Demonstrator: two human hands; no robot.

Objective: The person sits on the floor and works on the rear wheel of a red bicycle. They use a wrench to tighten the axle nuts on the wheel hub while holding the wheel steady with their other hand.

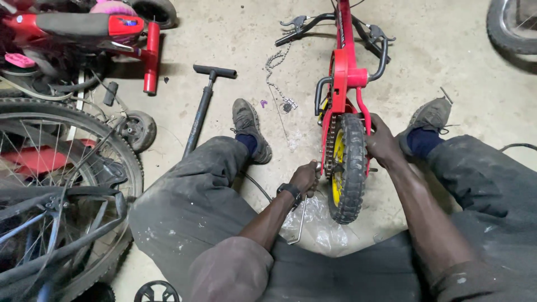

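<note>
The right hand (382,144) clamps the small red bicycle's black knobby rear tyre (348,168), steadying it, while the left hand (305,178) fists a thin metal tool (302,221) at the left axle.

Small red bicycle (344,78) upside down, black-tyred yellow-rimmed wheel (347,168) up

Right hand (382,146): palm and fingertips hidden behind rear tyre (348,166) of small red bike (342,78); grip cannot be judged. Left hand (306,178): fingers curled, what they hold beside chain at 9 o'clock of tyre too small to tell. Metal rod (301,223) below left wrist: upper end hidden. Bike front cut off at 12 o'clock edge. Large wheel (53,184) at 9 o'clock cut by left edge. Tyre (510,28) at 1 o'clock cut by corner. Loose chain (278,75): links blurred.
</note>
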